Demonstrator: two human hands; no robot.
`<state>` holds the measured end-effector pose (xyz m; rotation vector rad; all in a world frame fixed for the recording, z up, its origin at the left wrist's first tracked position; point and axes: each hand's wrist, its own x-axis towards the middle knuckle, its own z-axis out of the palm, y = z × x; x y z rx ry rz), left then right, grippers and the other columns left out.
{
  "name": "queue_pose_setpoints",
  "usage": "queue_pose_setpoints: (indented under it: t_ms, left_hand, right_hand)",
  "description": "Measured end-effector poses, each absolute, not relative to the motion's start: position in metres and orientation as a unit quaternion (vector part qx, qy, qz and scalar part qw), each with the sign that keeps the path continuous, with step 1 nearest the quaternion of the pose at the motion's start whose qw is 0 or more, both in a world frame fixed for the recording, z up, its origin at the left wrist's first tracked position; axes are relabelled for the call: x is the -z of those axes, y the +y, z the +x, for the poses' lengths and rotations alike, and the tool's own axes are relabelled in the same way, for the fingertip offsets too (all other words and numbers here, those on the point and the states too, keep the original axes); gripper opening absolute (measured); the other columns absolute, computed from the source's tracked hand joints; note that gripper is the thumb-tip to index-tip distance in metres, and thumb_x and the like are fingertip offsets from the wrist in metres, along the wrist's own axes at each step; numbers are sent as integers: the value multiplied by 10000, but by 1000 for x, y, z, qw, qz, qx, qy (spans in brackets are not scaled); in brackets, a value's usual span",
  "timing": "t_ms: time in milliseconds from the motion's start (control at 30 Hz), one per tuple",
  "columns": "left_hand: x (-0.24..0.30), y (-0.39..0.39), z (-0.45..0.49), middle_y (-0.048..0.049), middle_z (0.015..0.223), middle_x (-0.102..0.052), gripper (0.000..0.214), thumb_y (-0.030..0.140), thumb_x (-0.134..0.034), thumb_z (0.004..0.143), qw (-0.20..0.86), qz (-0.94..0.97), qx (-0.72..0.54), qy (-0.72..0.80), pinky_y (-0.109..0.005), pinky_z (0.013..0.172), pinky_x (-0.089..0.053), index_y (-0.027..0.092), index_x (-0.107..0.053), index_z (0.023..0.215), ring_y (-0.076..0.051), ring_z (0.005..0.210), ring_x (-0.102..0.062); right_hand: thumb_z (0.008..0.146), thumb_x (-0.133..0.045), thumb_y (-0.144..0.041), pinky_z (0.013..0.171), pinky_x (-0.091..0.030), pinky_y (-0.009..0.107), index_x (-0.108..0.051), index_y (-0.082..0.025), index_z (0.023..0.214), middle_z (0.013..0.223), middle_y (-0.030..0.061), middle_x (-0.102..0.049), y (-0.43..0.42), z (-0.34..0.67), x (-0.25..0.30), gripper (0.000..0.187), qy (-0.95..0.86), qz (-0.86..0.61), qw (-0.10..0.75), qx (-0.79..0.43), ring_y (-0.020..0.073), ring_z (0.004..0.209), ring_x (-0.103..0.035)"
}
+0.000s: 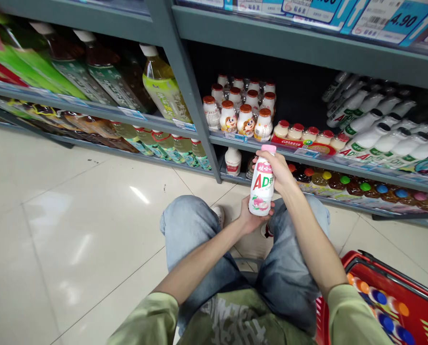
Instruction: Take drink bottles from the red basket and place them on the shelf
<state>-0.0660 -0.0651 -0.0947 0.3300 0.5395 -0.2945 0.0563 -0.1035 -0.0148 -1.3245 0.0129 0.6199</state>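
Between my knees, in front of the shelf, I hold a white drink bottle [260, 189] with a pink cap, red and green "AD" lettering and a pink fruit picture. It is nearly upright, its label towards me. My left hand [250, 216] is closed under and around its base, with some fingers hidden behind it. My right hand [279, 168] grips the upper part near the cap from the right side. Just beyond the bottle, small white bottles with orange-brown caps [245, 117] stand in rows on the shelf.
White bottles with dark green caps [382, 136] lean at the right, past a red-capped multipack [307, 136]. Large tea bottles [106, 72] fill the left shelf. A red basket [411, 282] holding several capped bottles stands by my right side. Grey shelf edges [307, 43] jut out above.
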Motion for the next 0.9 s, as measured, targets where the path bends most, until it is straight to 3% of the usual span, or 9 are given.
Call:
queue_pose_setpoints:
  t_ms: [567, 700, 800, 900]
  left_hand:
    - [95, -66, -65, -136, 705, -681, 370, 368, -438, 839, 936, 180, 134, 271, -262, 467, -352, 99, -691, 823, -201, 514, -588]
    - [97, -70, -61, -134, 706, -709, 362, 364, -441, 847, 920, 250, 59, 294, -296, 506, -441, 105, -695, 863, -213, 530, -621]
    - [100, -73, -56, -75, 652, -696, 288, 318, -430, 849, 905, 274, -28, 323, -306, 551, -499, 144, -657, 885, -201, 530, -618]
    - [102, -75, -52, -16, 578, -643, 188, 269, -443, 816, 891, 300, -93, 329, -291, 537, -498, 180, -606, 846, -184, 493, -592]
  right_hand:
    - [643, -847, -361, 501, -521, 250, -660, -175, 814, 713, 14, -698, -105, 57, 18, 314, -6, -606, 743, -284, 150, 578, -638]
    - [679, -815, -367, 504, -479, 228, -640, -199, 807, 684, -28, -649, -104, 59, 25, 274, -35, -651, 725, -225, 121, 570, -587]
    - [653, -829, -346, 497, -460, 226, -611, -220, 817, 646, -57, -610, -102, 60, 29, 301, -35, -681, 713, -163, 123, 568, -579]
    - [632, -833, -362, 512, -499, 258, -607, -223, 852, 649, -51, -628, -100, 60, 24, 344, -4, -643, 745, -177, 145, 567, -606]
